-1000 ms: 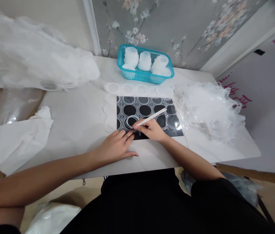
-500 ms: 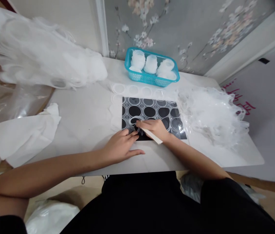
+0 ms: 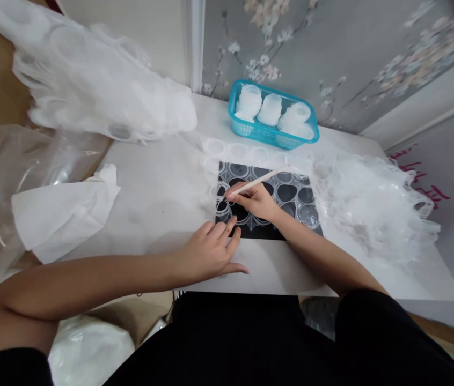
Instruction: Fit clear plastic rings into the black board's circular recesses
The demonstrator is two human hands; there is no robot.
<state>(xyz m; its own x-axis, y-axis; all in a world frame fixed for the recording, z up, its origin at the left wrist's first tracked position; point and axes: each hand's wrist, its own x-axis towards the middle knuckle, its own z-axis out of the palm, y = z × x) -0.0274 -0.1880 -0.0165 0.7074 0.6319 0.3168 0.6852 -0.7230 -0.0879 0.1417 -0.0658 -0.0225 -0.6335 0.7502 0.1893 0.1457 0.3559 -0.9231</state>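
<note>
A slim pale stick (image 3: 261, 178) is pinched in the fingers of my right hand (image 3: 257, 201), its free end pointing up and right. The fingertips are at the left part of a clear plastic sheet with rows of round outlines (image 3: 287, 193), lying over a black mat (image 3: 265, 231). A pale ring (image 3: 221, 191) shows beside the stick's lower end; whether the stick touches it I cannot tell. Below, my left hand (image 3: 211, 249) rests with fingers spread, fingertips at the mat's lower left edge, holding nothing.
Behind the mat, a blue basket (image 3: 273, 140) holds several stacks of white round pieces. A heap of clear, holed sheets (image 3: 372, 203) lies on the right, a larger pile (image 3: 110, 91) at back left. Crumpled white paper (image 3: 61, 214) lies at the table's left edge.
My right hand has turned, so the stick now points up and right instead of down and right. The fingertips sit further left on the sheet. The whole view has shifted.
</note>
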